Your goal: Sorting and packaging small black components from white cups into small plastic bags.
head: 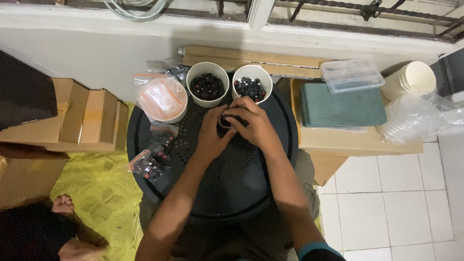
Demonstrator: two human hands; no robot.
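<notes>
Over the round black tray (241, 188), your left hand (211, 133) and right hand (254, 126) pinched together on a small dark part (223, 121); just beyond, two white cups (208, 99) of black pieces; clear bags (153, 154) at left

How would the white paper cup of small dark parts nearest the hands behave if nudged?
The right-hand white cup looks light and thin-walled, so it would probably slide on the black round tray. It stands tall and narrow, filled near its rim, so a high push might tip it and spill the parts.
</notes>
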